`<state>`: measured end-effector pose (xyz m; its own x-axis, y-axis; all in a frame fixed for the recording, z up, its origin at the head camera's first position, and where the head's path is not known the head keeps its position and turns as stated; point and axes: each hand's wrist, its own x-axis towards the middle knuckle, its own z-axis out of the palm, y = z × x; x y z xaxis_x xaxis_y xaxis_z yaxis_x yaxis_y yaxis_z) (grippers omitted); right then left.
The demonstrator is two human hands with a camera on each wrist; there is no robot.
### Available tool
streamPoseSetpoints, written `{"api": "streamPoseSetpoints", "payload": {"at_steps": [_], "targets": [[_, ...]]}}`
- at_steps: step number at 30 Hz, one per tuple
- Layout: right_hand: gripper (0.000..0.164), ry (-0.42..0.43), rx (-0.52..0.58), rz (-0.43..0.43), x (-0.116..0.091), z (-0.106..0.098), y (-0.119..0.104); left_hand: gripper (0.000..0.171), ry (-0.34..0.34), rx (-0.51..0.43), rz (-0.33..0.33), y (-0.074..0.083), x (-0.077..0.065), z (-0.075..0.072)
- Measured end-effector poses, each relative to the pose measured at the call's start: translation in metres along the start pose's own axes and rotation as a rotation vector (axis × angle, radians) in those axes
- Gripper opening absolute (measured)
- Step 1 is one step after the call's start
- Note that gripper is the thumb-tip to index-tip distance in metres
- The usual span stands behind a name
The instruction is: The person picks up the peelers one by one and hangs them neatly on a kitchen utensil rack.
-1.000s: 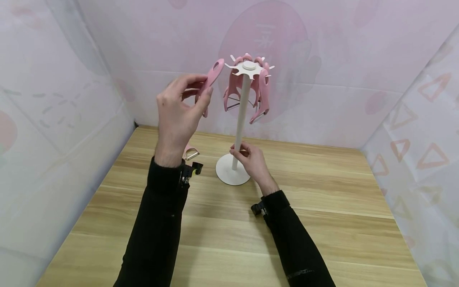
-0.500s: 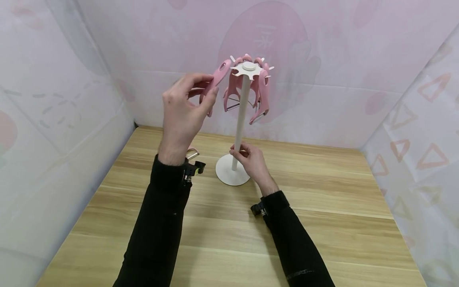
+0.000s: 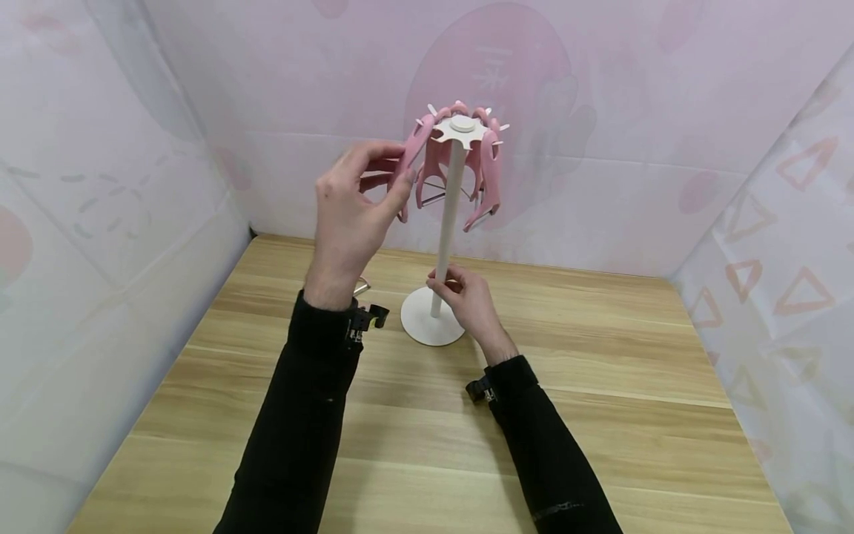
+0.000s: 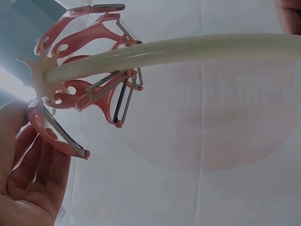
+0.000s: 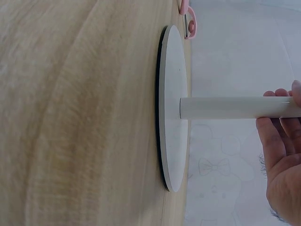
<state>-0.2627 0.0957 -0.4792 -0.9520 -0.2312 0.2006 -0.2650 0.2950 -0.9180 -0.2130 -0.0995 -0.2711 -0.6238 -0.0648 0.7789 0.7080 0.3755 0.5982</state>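
Note:
My left hand (image 3: 356,204) pinches a pink peeler (image 3: 418,139) by its handle, up against the white rack top (image 3: 462,127). A hook tip shows on the outer side of the handle's upper end. In the left wrist view, the fingers and thumb lie along the held peeler (image 4: 59,140), its blade toward the pole. Several other pink peelers (image 4: 87,35) hang from the hooks. Low on the stand's white pole (image 3: 450,211), my right hand (image 3: 469,297) grips with thumb and fingers. The round white base (image 3: 430,326) sits flat on the table.
Another peeler (image 3: 361,286) lies on the wooden table (image 3: 587,356) left of the base, mostly hidden behind my left wrist; the right wrist view shows it (image 5: 192,23) near the base. A pale patterned backdrop (image 3: 634,148) rises behind the table and at both sides.
My left hand has moved right with the peeler, bringing its handle end from beside the rack onto a left hook. My right hand has stayed on the pole.

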Motion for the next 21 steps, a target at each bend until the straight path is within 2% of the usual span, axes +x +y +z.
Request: {"api": "streamPoseSetpoints", "payload": {"at_steps": [10,15,21], "targets": [[0.019,0.004,-0.002,-0.001,0.0,0.002,-0.002,0.034,-0.001,-0.152,-0.046,-0.008,-0.004,0.011],[0.017,0.006,-0.017,-0.002,0.0,0.002,-0.003,0.035,-0.002,-0.18,-0.064,-0.009,-0.005,0.014],[0.019,0.005,-0.011,0.004,0.0,0.002,-0.003,0.036,-0.014,-0.168,-0.06,-0.01,-0.005,0.015]]}}
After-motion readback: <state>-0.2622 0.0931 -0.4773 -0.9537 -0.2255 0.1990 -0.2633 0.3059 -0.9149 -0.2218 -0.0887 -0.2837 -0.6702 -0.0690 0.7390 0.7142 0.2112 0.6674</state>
